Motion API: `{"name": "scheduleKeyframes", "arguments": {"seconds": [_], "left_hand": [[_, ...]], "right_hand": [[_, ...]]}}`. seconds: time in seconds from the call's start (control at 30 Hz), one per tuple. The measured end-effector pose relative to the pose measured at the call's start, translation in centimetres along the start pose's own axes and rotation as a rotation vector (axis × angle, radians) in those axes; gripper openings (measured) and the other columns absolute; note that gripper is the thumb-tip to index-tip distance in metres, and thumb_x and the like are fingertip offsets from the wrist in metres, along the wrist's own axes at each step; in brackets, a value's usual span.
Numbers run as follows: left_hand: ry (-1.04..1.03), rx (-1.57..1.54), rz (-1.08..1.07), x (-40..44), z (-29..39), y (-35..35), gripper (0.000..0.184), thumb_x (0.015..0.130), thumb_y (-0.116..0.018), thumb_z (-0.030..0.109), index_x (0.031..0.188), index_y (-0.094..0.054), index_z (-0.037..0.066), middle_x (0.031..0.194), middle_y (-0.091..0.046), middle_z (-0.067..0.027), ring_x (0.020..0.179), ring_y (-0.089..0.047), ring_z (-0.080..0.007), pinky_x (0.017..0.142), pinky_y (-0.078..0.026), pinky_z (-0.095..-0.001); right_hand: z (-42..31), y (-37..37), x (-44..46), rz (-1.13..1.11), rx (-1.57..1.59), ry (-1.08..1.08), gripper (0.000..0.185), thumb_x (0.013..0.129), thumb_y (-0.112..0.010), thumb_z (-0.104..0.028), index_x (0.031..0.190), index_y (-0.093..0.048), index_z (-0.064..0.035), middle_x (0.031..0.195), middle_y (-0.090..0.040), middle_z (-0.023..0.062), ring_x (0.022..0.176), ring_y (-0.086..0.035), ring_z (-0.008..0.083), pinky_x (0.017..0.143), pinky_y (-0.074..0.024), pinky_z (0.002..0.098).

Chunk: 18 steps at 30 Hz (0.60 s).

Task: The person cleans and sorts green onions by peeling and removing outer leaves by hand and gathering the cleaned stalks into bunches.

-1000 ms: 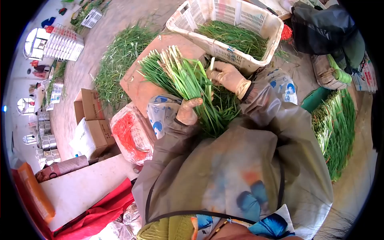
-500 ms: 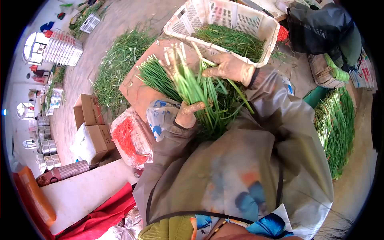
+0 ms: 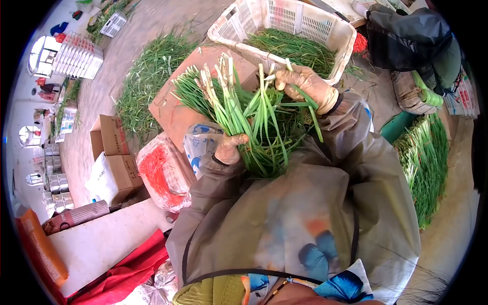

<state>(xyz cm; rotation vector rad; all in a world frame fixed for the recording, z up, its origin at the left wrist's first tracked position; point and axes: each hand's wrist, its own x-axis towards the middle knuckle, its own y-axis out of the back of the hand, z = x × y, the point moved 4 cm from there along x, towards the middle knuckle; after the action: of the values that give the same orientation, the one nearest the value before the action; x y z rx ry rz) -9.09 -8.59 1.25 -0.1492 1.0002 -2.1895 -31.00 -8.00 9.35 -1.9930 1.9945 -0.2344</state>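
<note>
My left hand (image 3: 230, 148), in a soiled glove, is closed around the lower part of a bunch of garlic chives (image 3: 229, 101), white stalk ends pointing up and away. Up and to the right, my right hand (image 3: 306, 87), gloved too, pinches a few chive stalks (image 3: 311, 104) between thumb and fingers. Loose green leaves hang between the two hands and over my lap. Beyond the bunch, a tidy pile of chives (image 3: 195, 94) lies on a brown board (image 3: 168, 109), partly hidden by the held stalks.
A white plastic crate (image 3: 244, 23) with more greens stands ahead. Chives lie heaped on the floor at left (image 3: 147, 81), and bundles stand at right (image 3: 424, 168). Red ties (image 3: 155, 170) rest on a wrapped block beside cardboard boxes (image 3: 122, 175). A dark bag (image 3: 406, 38) sits far right.
My right hand has moved slightly right and away from the bunch, with a few stalks in its fingers. The stalks in my left hand have fanned apart.
</note>
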Motion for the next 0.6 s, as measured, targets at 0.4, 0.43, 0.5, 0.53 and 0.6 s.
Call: {"name": "scheduleKeyframes", "arguments": {"seconds": [0.4, 0.43, 0.5, 0.53, 0.6], "left_hand": [[-0.116, 0.145, 0.030, -0.6, 0.1, 0.8, 0.052, 0.061, -0.077, 0.020, 0.103, -0.055, 0.000, 0.084, -0.060, -0.0071, 0.067, -0.058, -0.0172, 0.055, -0.047, -0.0269], [-0.146, 0.173, 0.046, -0.7, 0.5, 0.9, 0.051, 0.062, -0.077, 0.019, 0.104, -0.054, 0.000, 0.084, -0.060, -0.0067, 0.065, -0.058, -0.0167, 0.053, -0.048, -0.0267], [-0.167, 0.170, 0.087, -0.9, 0.8, 0.5, 0.045, 0.065, -0.074, 0.014, 0.103, -0.055, 0.000, 0.083, -0.060, -0.0065, 0.065, -0.057, -0.0165, 0.055, -0.047, -0.0275], [-0.187, 0.169, 0.122, -0.9, 1.0, 0.5, 0.039, 0.068, -0.071, 0.010, 0.102, -0.055, -0.001, 0.082, -0.060, -0.0064, 0.065, -0.057, -0.0163, 0.056, -0.047, -0.0283], [-0.192, 0.193, 0.072, -0.2, 0.8, 0.9, 0.040, 0.068, -0.071, 0.008, 0.104, -0.055, -0.001, 0.083, -0.060, -0.0071, 0.066, -0.057, -0.0168, 0.055, -0.047, -0.0284]], "right_hand": [[-2.4, 7.5, 0.6, -0.104, 0.408, 0.255, 0.027, 0.086, -0.055, -0.036, 0.085, -0.057, -0.0085, 0.060, -0.054, 0.0019, 0.048, -0.050, 0.0092, 0.043, -0.0413, 0.0237], [-1.1, 7.7, 0.8, -0.006, -0.362, 0.208, 0.033, 0.084, -0.056, -0.039, 0.091, -0.058, -0.0067, 0.070, -0.058, 0.0067, 0.059, -0.055, 0.0139, 0.053, -0.0452, 0.0270], [-1.6, 6.0, -0.1, 0.265, -1.508, -0.064, 0.050, 0.078, -0.061, -0.046, 0.104, -0.058, -0.0034, 0.091, -0.062, 0.0174, 0.084, -0.060, 0.0256, 0.075, -0.0473, 0.0321], [-1.1, 5.9, 0.3, 0.269, -1.508, -0.064, 0.050, 0.078, -0.061, -0.046, 0.104, -0.058, -0.0034, 0.091, -0.062, 0.0174, 0.084, -0.060, 0.0256, 0.075, -0.0473, 0.0321], [-0.9, 6.2, 1.1, 0.368, -0.716, 0.190, 0.046, 0.078, -0.062, -0.043, 0.101, -0.060, -0.0031, 0.092, -0.063, 0.0155, 0.084, -0.060, 0.0235, 0.074, -0.0472, 0.0300]]}}
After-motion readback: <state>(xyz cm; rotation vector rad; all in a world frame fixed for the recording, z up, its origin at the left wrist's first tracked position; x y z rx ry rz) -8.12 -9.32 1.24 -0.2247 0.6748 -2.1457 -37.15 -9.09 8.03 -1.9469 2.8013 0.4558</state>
